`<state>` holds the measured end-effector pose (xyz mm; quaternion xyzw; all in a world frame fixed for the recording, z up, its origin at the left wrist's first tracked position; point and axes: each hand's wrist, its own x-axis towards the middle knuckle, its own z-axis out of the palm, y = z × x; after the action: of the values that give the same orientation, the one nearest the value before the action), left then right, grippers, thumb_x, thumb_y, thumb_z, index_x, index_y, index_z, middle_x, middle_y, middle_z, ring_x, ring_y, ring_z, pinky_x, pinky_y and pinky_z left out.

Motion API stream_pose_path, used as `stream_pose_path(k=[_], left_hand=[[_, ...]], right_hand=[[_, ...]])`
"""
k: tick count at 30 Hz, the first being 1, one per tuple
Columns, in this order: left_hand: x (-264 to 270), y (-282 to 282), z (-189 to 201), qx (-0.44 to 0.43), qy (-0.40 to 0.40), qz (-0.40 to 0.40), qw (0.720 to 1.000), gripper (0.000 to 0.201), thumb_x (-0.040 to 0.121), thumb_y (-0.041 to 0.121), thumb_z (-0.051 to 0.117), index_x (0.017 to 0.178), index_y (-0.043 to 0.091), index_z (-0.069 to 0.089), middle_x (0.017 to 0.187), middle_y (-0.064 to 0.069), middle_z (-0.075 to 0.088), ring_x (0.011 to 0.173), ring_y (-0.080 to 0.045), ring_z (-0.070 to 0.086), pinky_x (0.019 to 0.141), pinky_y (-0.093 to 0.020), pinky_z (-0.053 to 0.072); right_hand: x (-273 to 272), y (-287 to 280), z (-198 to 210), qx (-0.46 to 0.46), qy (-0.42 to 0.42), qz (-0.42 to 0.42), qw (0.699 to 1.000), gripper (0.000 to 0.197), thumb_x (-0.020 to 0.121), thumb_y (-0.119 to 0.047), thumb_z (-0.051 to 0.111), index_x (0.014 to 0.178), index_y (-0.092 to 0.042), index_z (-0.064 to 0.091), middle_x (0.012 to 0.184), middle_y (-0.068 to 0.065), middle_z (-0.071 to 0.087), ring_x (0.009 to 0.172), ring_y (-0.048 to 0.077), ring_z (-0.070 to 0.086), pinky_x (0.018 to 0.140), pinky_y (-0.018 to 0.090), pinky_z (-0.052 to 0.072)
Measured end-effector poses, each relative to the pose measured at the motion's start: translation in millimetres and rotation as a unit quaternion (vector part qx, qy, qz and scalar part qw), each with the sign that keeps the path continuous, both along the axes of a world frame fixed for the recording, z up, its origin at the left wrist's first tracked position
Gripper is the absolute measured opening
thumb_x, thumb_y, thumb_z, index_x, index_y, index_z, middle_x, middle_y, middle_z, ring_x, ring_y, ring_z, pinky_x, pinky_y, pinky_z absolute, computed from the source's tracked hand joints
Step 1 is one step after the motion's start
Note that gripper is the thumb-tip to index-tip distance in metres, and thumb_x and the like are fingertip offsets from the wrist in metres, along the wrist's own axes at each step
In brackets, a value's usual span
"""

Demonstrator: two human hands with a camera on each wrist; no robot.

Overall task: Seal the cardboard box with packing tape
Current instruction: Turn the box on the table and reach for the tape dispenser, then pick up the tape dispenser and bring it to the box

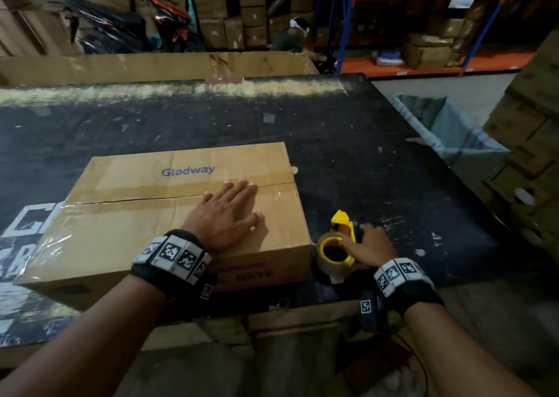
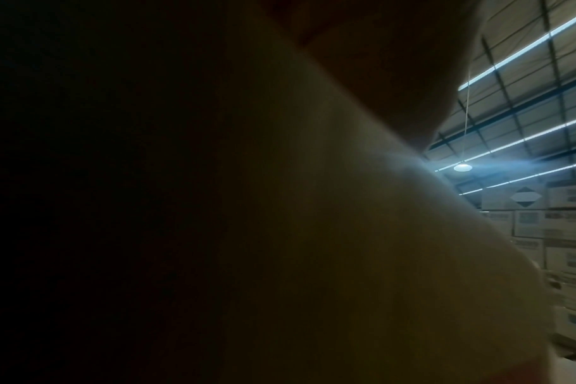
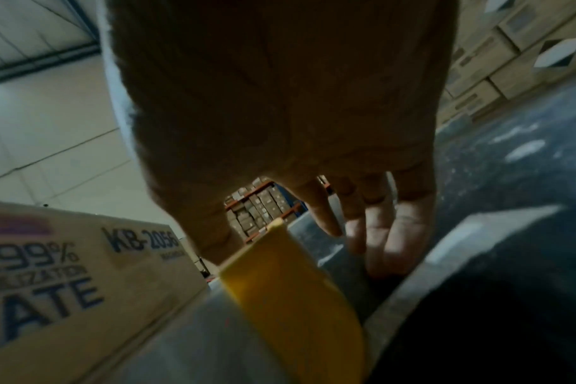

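Note:
A closed cardboard box printed "Glodway" lies on the black table. Old brown tape runs along its centre seam, which shows a thin gap. My left hand lies flat on the lid with fingers spread, its fingertips at the seam. The left wrist view is mostly dark, close against the cardboard. Just right of the box stands a yellow tape dispenser with a roll of brown tape. My right hand grips the dispenser, thumb at the roll's core. In the right wrist view the thumb lies against the yellow frame beside the box.
A long open carton lies behind the table. Stacked cartons and a blue-grey sack stand at the right. Shelving full of boxes, motorbikes and another person are at the back.

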<state>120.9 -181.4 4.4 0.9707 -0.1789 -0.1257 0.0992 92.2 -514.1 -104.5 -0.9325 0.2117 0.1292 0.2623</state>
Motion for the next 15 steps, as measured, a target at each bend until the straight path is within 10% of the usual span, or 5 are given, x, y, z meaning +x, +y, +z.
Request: stream_pose_path(k=[5, 11, 15], left_hand=[[1, 3, -2, -0.006, 0.004, -0.001, 1.000, 0.075, 0.099, 0.065, 0.027, 0.162, 0.036, -0.001, 0.171, 0.008, -0.006, 0.158, -0.016, -0.008, 0.128, -0.052, 0.000], [2, 3, -4, -0.006, 0.002, -0.001, 1.000, 0.075, 0.099, 0.066, 0.025, 0.161, 0.037, -0.004, 0.170, 0.009, -0.009, 0.158, -0.016, -0.011, 0.126, -0.050, -0.002], [1, 3, -3, -0.012, 0.001, -0.003, 1.000, 0.074, 0.099, 0.066, 0.025, 0.161, 0.036, -0.003, 0.170, 0.009, -0.009, 0.157, -0.015, -0.012, 0.126, -0.049, -0.003]], right_hand=[[7, 5, -19, -0.033, -0.022, 0.027, 0.999, 0.043, 0.068, -0.052, 0.063, 0.084, -0.012, 0.064, 0.106, 0.020, 0.067, 0.095, 0.036, 0.064, 0.073, 0.037, 0.050], [10, -5, 18, 0.152, -0.173, -0.061, 0.971, 0.039, 0.084, -0.028, 0.072, 0.110, -0.007, 0.052, 0.106, 0.016, 0.064, 0.101, 0.034, 0.063, 0.076, 0.036, 0.045], [20, 0, 81, 0.326, -0.295, -0.065, 0.896, 0.045, 0.083, -0.006, 0.073, 0.120, -0.016, 0.049, 0.101, 0.010, 0.066, 0.079, 0.018, 0.064, 0.053, 0.024, 0.054]])
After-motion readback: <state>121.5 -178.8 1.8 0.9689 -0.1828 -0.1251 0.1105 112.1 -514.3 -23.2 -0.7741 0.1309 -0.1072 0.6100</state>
